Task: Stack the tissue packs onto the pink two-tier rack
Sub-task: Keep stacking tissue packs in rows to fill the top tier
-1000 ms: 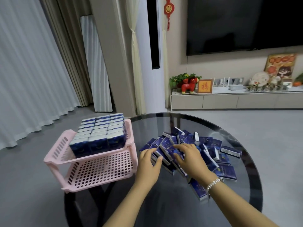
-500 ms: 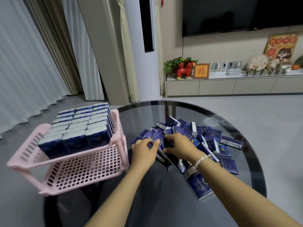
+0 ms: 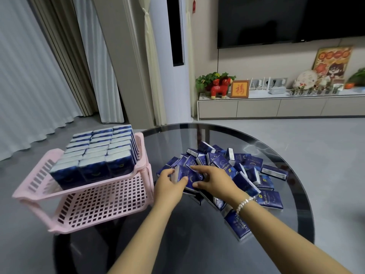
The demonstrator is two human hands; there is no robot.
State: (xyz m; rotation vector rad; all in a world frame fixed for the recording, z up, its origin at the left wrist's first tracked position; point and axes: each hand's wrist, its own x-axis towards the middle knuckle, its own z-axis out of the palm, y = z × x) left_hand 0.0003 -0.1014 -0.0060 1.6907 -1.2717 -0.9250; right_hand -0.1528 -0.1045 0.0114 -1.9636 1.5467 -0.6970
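A pink two-tier rack stands at the left edge of a round dark glass table. Its upper tier is packed with upright blue tissue packs in three rows; the lower tier holds nothing. A loose heap of blue tissue packs lies on the table right of the rack. My left hand and my right hand meet at the near left side of the heap, both closed around a tissue pack held between them. A bead bracelet sits on my right wrist.
One pack lies apart near the table's front, under my right forearm. Beyond the table are grey floor, curtains at the left, a low TV cabinet with ornaments and a wall TV.
Both hands have drawn together at the heap's near left side and closed on a pack, which now tilts up between them. The camera view has shifted slightly.
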